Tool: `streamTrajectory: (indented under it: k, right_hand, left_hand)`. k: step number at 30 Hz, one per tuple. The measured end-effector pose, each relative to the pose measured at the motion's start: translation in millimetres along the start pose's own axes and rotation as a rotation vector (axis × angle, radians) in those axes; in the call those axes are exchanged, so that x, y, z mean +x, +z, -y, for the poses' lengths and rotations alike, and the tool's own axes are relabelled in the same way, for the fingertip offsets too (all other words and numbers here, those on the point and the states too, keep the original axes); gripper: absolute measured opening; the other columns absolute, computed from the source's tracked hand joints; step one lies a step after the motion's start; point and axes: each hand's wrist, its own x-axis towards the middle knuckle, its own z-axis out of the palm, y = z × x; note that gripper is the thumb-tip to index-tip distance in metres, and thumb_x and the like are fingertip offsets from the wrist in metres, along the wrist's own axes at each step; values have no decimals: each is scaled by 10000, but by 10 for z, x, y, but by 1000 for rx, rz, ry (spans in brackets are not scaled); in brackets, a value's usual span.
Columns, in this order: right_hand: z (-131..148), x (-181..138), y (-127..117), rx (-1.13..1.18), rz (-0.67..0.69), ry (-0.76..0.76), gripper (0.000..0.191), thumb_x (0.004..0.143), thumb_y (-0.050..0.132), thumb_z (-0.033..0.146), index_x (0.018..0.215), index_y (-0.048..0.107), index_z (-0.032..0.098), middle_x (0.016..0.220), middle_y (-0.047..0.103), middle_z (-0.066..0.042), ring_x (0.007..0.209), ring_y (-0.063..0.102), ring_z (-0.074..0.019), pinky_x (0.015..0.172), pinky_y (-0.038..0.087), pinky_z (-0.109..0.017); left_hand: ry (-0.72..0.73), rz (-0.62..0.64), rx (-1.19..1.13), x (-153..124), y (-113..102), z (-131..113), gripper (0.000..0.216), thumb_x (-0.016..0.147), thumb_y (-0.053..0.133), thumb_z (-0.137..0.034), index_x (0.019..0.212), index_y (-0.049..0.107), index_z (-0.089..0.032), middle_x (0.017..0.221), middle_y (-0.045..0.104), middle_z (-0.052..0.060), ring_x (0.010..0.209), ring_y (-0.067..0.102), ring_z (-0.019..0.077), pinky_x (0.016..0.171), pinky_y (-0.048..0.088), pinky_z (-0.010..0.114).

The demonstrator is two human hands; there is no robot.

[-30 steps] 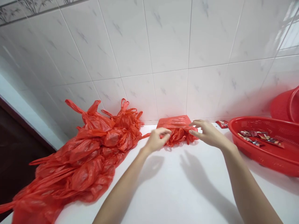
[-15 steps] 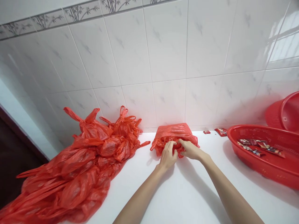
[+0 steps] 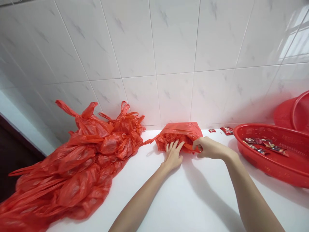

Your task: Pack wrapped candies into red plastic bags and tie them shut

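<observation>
Tiled wall [image 3: 173, 42]: backs the work area. White table [image 3: 188, 196]: set against the wall. Heap of red bags [image 3: 94, 161]: left side, limp film, several loop handles uppermost. Red basin [image 3: 270, 168]: right side, a few packets [image 3: 265, 145] inside.

Red plastic bag [image 3: 182, 128]: mid-table, near the wall, between heap and basin; flat panel rearward, crumpled film bunched at its front. Judged light, very soft and unable to keep a shape; the thin film is likely to slide under bare skin and may tear if strained at one point. Recommended hold: a gathered fold at either side of the front, with a flat hand steadying the bunched film.

Right hand [image 3: 210, 148]: thumb and forefinger drawn together at the bag's right front edge; grip appears clamped on film. Left hand [image 3: 173, 158]: fingers apart, resting on the crumpled front; grip not closed on anything.

Small sachet [image 3: 212, 130]: on the table, right of the bag.
</observation>
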Motion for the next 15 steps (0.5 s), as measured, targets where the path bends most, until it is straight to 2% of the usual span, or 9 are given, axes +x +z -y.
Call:
streamTrajectory:
  k: [2, 4, 7, 12, 15]
  right_hand:
    - [6, -52, -17, -45, -7, 35, 167, 596, 541, 34, 656, 574, 186, 583, 490, 13, 516, 392, -108, 459, 246, -238]
    - [15, -94, -35, -93, -12, 49, 174, 607, 516, 23, 550, 490, 185, 532, 430, 19, 488, 326, -99, 458, 213, -252]
    - [36, -156, -88, -103, -16, -32, 240, 695, 494, 59, 499, 430, 181, 499, 378, 21, 494, 283, -101, 483, 212, -266]
    - [111, -329, -256, 82, -18, -284, 201, 814, 524, 181, 674, 667, 186, 630, 596, -8, 570, 468, -131, 547, 357, -273]
    - [170, -487, -350, 345, -168, -373, 180, 850, 613, 305, 771, 738, 202, 737, 685, -38, 683, 587, -171, 634, 470, -288]
  left_hand:
    - [-25, -16, 21, 0, 20, -8, 769, 774, 534, -152, 1524, 400, -260, 1587, 401, 89, 1425, 361, 339, 1215, 148, 588]
    - [-60, -27, 31, -6, 27, -11, 788, 786, 537, -162, 1546, 354, -257, 1559, 434, 98, 1377, 408, 342, 1206, 164, 582]
    - [-108, -34, 35, -15, 9, -10, 781, 821, 538, -202, 1567, 306, -221, 1510, 473, 129, 1330, 443, 350, 1194, 188, 576]
    - [-178, -19, 68, -22, -21, 6, 787, 849, 577, -286, 1575, 281, -212, 1438, 518, 161, 1347, 431, 372, 1189, 164, 602]
    - [-204, 6, 109, -27, -8, 43, 828, 832, 617, -292, 1578, 271, -199, 1455, 493, 196, 1378, 399, 400, 1182, 143, 640]
